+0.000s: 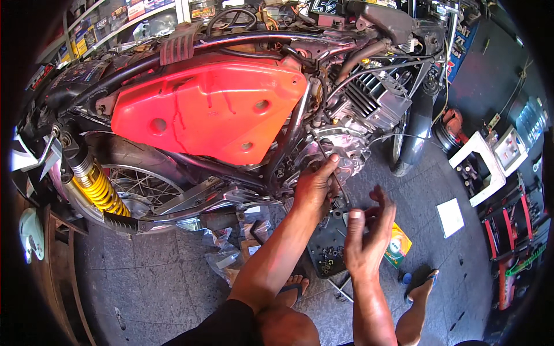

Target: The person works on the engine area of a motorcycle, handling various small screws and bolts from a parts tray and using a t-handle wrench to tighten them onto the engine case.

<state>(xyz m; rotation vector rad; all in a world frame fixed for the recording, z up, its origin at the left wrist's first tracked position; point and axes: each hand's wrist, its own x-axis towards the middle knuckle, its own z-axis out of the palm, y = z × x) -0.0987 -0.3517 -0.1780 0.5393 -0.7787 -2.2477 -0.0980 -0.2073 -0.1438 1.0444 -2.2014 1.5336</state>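
Note:
A motorcycle with a red side panel [213,109] stands across the view, its engine [340,141] bare on the lower side. My left hand [314,193] is closed around a thin metal rod [343,191], in front of the engine's lower casing. The rod slants down from the casing toward my right hand; its kind is not clear. My right hand [366,245] is held lower and to the right, palm turned inward and fingers apart, with nothing seen in it. Below the hands, a dark tray [333,234] on the floor holds small bolts and nuts [329,262].
Plastic bags [222,254] lie left of the tray, and a yellow-green packet [398,245] lies to its right. White paper [450,217] rests on the tiled floor. A red tool rack [508,225] and a white frame [479,167] stand right. A yellow shock spring [101,190] is left.

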